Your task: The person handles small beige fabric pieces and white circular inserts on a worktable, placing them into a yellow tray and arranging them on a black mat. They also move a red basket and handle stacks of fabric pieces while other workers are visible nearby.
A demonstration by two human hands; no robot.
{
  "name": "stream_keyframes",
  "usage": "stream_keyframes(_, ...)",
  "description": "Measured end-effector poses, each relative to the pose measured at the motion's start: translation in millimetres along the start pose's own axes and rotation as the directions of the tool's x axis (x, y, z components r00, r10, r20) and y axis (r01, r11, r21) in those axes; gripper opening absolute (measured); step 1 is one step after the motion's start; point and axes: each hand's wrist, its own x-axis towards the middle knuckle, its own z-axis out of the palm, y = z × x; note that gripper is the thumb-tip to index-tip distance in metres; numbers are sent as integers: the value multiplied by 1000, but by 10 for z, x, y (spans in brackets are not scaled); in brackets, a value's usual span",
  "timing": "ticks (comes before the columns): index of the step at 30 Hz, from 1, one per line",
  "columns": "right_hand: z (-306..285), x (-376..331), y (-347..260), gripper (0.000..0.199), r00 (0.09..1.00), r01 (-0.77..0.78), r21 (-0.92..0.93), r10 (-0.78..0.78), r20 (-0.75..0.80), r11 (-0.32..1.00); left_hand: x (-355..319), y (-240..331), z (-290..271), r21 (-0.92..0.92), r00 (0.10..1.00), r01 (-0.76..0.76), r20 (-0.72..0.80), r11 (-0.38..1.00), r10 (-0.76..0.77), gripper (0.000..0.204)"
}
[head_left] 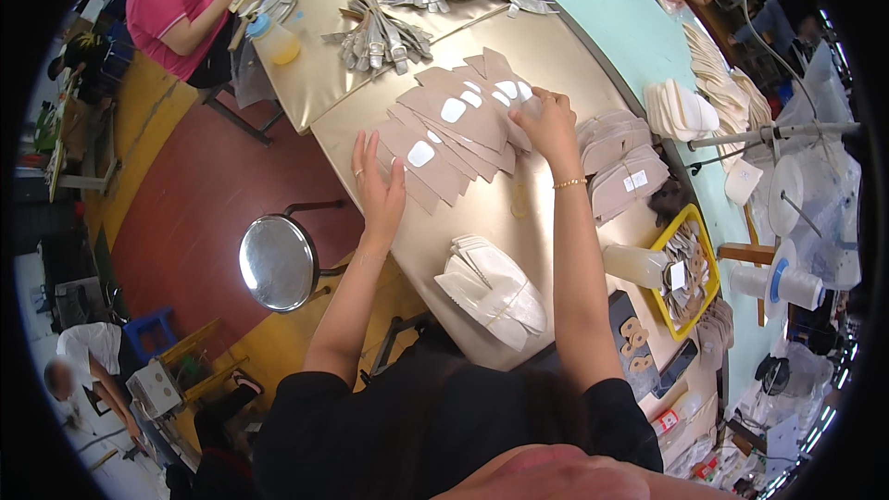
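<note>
Left hand (380, 193), fingers spread, at 8 o'clock of fanned brown pieces (477, 134). Right hand (550, 128) apart, curled at their 3 o'clock, grip unclear.

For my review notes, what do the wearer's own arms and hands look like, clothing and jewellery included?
Both arms have short, loose black sleeves, leaving the forearms bare. Neither hand wears a glove. The left hand has what looks like a thin ring on one finger; above the right hand, the wrist carries a slim gold-coloured bracelet.
</note>
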Motion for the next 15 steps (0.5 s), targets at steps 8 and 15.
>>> stream_keyframes(8, -1, -258, 86, 45, 965, 236, 3, -233, -123, 972, 811, -2, 180, 727, 978, 70, 84, 683, -191, 64)
stream_keyframes(15, -101, -621, 40, 38, 967, 220, 171, -192, -166, 960, 850, -185, 388, 729, 993, 36, 52, 683, -108, 56)
